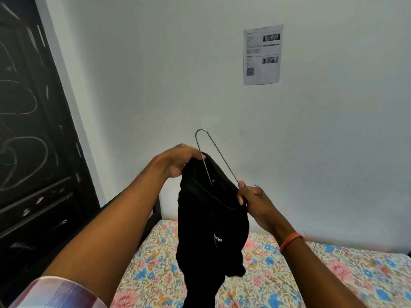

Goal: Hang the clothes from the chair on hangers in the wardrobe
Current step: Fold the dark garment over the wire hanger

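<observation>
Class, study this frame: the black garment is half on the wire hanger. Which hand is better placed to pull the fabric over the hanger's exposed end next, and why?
Probably the left hand: it already pinches the black garment right beside the bare loop of the wire hanger. The right hand is lower, gripping hanger and fabric together, steadying them.

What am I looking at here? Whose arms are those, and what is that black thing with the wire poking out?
The camera sits on a person's head and looks down, so you see their own two arms. The left hand grips the top of a black garment. The right hand holds one end of a thin metal hanger, whose loop sticks up out of the cloth. Below is a bed with a flowery sheet. A printed paper is stuck on the white wall, and a dark door with chalky scribbles stands on the left.
</observation>
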`<state>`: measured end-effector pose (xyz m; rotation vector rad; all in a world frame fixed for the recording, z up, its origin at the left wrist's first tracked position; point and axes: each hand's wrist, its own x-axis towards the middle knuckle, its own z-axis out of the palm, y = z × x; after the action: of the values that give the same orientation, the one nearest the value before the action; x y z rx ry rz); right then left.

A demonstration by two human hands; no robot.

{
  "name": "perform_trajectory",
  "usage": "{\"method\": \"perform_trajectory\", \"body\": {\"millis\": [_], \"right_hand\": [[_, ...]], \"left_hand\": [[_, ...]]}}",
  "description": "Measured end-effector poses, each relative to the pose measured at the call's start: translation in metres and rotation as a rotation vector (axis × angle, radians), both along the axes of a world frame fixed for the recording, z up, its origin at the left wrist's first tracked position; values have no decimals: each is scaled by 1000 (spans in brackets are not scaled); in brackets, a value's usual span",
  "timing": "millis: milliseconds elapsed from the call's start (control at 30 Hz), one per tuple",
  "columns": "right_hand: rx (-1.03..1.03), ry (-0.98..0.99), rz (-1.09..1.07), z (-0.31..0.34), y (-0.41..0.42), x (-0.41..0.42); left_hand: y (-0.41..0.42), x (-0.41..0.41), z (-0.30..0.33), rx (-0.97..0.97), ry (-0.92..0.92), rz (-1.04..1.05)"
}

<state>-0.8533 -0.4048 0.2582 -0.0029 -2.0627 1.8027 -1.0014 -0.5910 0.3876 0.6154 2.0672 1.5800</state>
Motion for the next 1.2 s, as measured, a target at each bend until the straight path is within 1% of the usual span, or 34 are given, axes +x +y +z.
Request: {"method": "perform_trajectory", "body": {"millis": [67,100,167,233,300,333,367,400,467,533,567,600,667,700,767,833,867,933,1000,1033,1100,1200], "right_hand": [[-56,68,-88,2,-1,-4],[-107,106,-147,4,-2,-6],[-258,160,-232,11,-3,-10],[-338,196,-252,16,1,-14],[-330,203,-268,20,2,-17],[-321,204,-284,21,2,-19],[-316,204,-304,22,3,-19],[-318,206,-329,24,3,-18],[-345,230,-373,26,7,-15],[-346,201,-400,24,16,-12],[-334,175,-391,22,21,-9],[-324,151,-367,19,24,-6],[-270,104,-289,12,31,3],[-207,83,-249,8,35,9],[-5,49,-198,-3,45,20],[139,-1,-127,-14,54,27],[154,-45,-99,-18,57,29],[193,-96,-75,-22,60,31],[219,-92,-70,-24,64,33],[231,-96,-75,-26,67,35],[266,-142,-74,-33,69,38],[363,-219,-158,-46,60,35]], "left_hand": [[-1,0,-2,10,55,31],[0,-1,-6,-28,127,55],[2,-4,-22,-215,351,115],[7,-4,-43,-447,560,209],[10,6,-65,-602,653,285],[12,11,-77,-640,644,316],[12,16,-91,-661,590,339],[12,20,-104,-677,488,345],[11,25,-128,-675,197,278],[9,28,-142,-579,-151,159],[9,27,-145,-497,-287,123],[11,25,-144,-413,-370,114],[17,17,-136,-249,-441,179],[20,13,-128,-171,-452,227],[24,7,-107,-43,-438,283],[28,9,-81,14,-381,275],[31,10,-69,-2,-313,267],[35,15,-45,-77,-157,257],[38,13,-26,-167,-28,243],[38,11,-17,-219,48,253],[38,11,-2,-389,251,287],[46,36,12,-702,614,215]]}}
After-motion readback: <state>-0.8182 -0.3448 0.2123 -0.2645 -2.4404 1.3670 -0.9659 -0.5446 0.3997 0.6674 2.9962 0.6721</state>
